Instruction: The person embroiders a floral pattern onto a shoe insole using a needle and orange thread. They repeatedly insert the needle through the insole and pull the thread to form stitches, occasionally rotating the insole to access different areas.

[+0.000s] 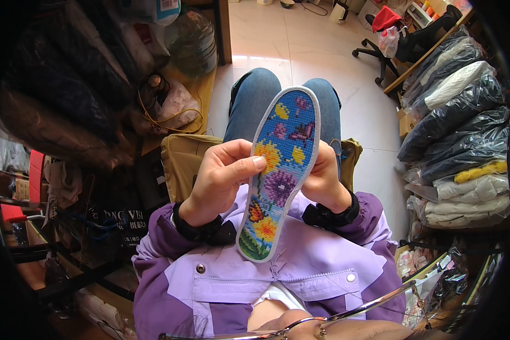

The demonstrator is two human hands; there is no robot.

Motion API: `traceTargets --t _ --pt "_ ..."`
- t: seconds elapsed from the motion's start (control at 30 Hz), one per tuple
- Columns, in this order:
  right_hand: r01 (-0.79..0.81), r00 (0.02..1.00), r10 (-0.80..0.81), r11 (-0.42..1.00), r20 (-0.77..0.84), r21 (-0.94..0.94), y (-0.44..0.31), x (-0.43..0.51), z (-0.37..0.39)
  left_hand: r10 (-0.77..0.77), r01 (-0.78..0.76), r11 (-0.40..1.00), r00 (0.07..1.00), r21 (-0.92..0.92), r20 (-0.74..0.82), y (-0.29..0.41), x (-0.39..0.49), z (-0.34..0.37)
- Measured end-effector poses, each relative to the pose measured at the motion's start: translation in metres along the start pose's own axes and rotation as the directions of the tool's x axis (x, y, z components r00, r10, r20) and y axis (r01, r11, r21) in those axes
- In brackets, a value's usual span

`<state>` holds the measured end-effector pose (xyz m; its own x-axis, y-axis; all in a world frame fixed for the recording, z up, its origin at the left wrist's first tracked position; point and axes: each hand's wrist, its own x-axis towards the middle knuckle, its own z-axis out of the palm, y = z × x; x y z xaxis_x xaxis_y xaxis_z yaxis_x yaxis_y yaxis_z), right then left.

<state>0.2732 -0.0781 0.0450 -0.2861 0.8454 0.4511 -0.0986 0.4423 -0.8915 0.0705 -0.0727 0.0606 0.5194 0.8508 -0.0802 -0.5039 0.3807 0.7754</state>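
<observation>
A cross-stitched shoe insole with a white bound edge is held up before my chest, tilted, its toe end over my knees. Its blue ground carries yellow and purple flowers, butterflies and green leaves. My left hand pinches the left edge, thumb on the stitched face and fingers curled behind. On the other side, my right hand grips the right edge from behind; most of its fingers are hidden by the insole. Whether it holds a needle there I cannot tell. A thin thread shows near the right hand.
Clothes in clear plastic bags are stacked at the right. Dark bagged garments, a large clear plastic bottle and a yellow cable lie at the left. A wheeled office chair stands at the far right on the tiled floor.
</observation>
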Motion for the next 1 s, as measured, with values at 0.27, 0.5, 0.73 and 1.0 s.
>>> traceTargets --t 0.27,0.5,0.73,1.0 --pt "0.094 0.995 -0.091 0.987 0.03 -0.13 -0.003 0.005 -0.002 -0.008 0.008 1.0 1.0 -0.011 0.017 0.002 0.0 -0.001" --pt "0.072 0.997 -0.081 0.959 -0.019 -0.273 -0.022 0.01 0.007 -0.044 0.066 0.982 0.992 -0.177 0.122 -0.007 0.007 -0.011" --pt "0.179 0.976 -0.213 0.911 -0.054 -0.372 -0.032 0.017 0.022 -0.013 0.156 0.886 0.95 -0.437 0.312 -0.017 0.013 -0.02" --pt "0.242 0.958 -0.281 0.895 -0.052 -0.374 -0.034 0.02 0.023 -0.043 0.218 0.841 0.939 -0.495 0.341 -0.023 0.015 -0.027"
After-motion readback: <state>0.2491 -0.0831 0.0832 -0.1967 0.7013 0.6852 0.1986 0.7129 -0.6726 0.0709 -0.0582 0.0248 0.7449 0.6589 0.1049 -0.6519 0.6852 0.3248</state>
